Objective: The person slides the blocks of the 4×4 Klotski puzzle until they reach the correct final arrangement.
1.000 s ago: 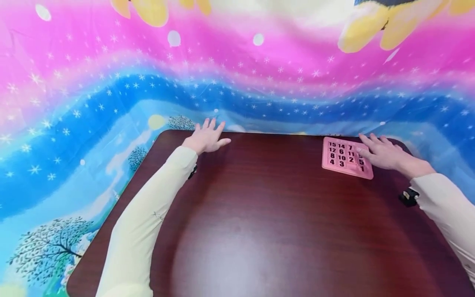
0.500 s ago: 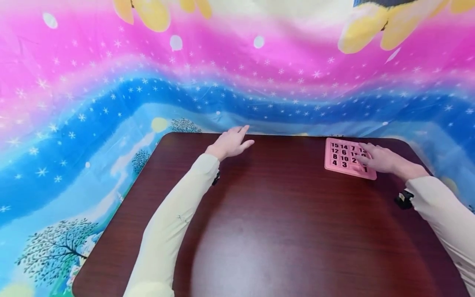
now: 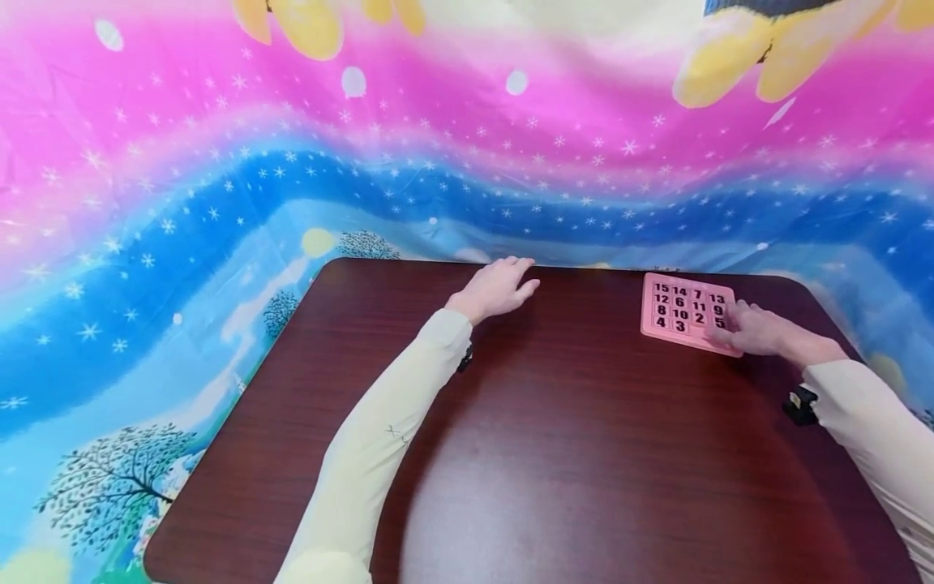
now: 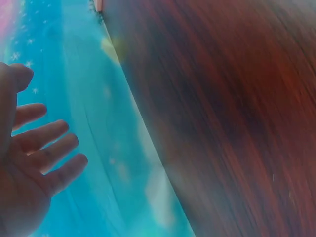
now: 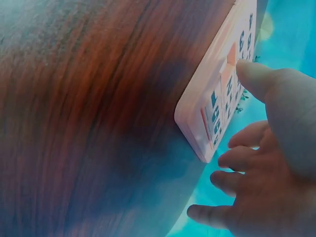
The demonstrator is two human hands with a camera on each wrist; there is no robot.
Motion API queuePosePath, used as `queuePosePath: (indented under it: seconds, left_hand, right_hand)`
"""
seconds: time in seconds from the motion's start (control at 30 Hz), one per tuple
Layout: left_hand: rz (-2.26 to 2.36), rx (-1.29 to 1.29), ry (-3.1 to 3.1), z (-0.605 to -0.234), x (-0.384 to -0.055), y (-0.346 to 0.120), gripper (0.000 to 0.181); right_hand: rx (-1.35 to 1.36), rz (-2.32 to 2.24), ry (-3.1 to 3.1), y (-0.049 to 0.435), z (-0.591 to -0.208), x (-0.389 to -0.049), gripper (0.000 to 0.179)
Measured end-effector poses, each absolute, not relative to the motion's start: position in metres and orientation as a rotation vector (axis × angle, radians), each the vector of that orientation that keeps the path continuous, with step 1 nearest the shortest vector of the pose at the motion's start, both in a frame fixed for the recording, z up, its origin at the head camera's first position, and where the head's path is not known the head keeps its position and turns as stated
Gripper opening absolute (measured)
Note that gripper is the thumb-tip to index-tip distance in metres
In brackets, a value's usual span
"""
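A pink number slide puzzle [image 3: 689,304] with black numerals lies at the far right of the table. My right hand [image 3: 759,331] is at its right side, with the thumb overlapping the lower right tiles near a gap in the bottom row. In the right wrist view, the thumb [image 5: 254,79] reaches over the puzzle's face while the other fingers are spread beyond its edge, loosely bent. Near the table's far edge hovers my left hand [image 3: 496,289], holding nothing. Its fingers [image 4: 54,148] are apart and relaxed in the left wrist view.
The dark reddish-brown table [image 3: 554,422] has rounded corners and a glossy reflection toward the front. Behind it and along its left side hangs a printed pink and blue cloth [image 3: 467,162]. A black wrist camera [image 3: 801,405] sits at the right cuff.
My left hand has moved right along the far edge, its spread fingers coming closer together. The right hand has drawn lower over the puzzle's right side, uncovering the upper right numbers.
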State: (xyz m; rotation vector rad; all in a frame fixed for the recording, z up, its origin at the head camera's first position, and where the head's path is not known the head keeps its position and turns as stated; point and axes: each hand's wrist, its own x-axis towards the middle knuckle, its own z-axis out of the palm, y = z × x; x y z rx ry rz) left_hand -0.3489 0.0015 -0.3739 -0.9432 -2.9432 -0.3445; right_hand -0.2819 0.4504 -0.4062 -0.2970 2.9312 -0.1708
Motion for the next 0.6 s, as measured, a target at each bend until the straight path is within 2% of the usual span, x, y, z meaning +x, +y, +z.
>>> queuePosePath:
  seconds: [0.33, 0.6]
  left_hand:
    - [-0.289, -1.003, -2.948, -0.381, -0.345, 0.03, 0.053]
    - [-0.229, -1.099, -3.008, -0.391, -0.334, 0.057, 0.057]
  right_hand:
    - [-0.292, -0.135, 2.897, 0.449, -0.42, -0.279, 0.06]
    - [-0.289, -0.121, 2.91, 0.442, -0.423, -0.268, 0.073]
